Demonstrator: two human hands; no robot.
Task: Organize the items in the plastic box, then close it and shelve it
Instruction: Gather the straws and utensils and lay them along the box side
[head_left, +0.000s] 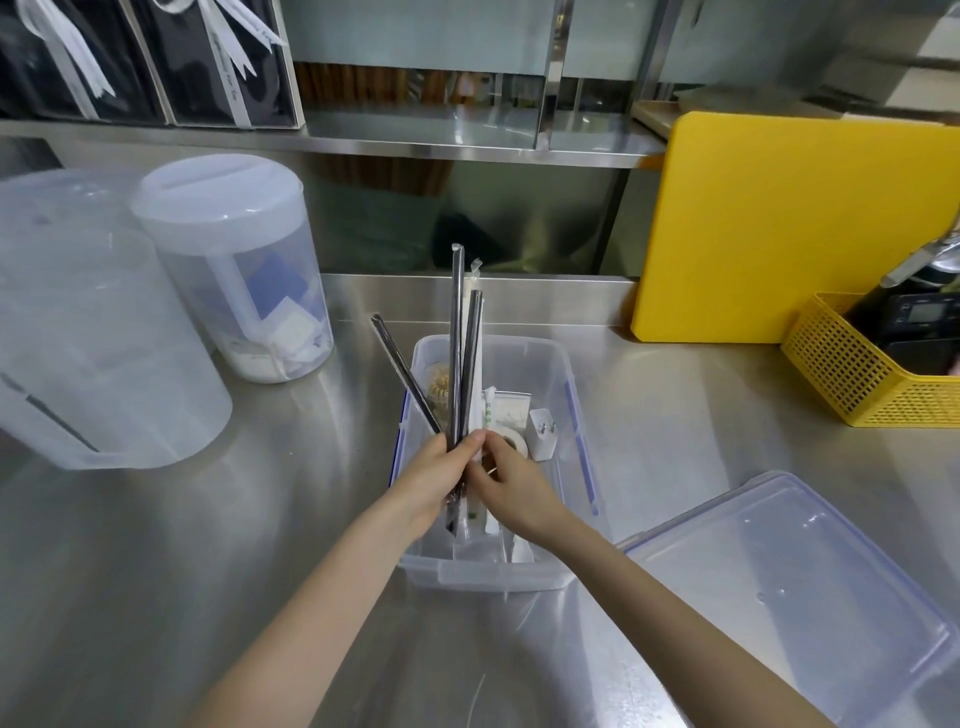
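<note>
at the near middle of the steel tabletop (156, 519) the clear plastic box (550, 364) sits open, its lid (810, 566) lying apart at about four o'clock, so closing and shelving are not yet done and the sorting looks to be midway. the left hand (434, 480) has its fingers curled around a bunch of dark straws (457, 338) that fan upward toward twelve o'clock; the right hand (511, 486) pinches at the same bunch just beside it. inside the see-through, blue-latched box lie a white charger (543, 434), a tape roll (514, 439) and paper-wrapped bits. farther off, a yellow board (779, 223) at two o'clock.
</note>
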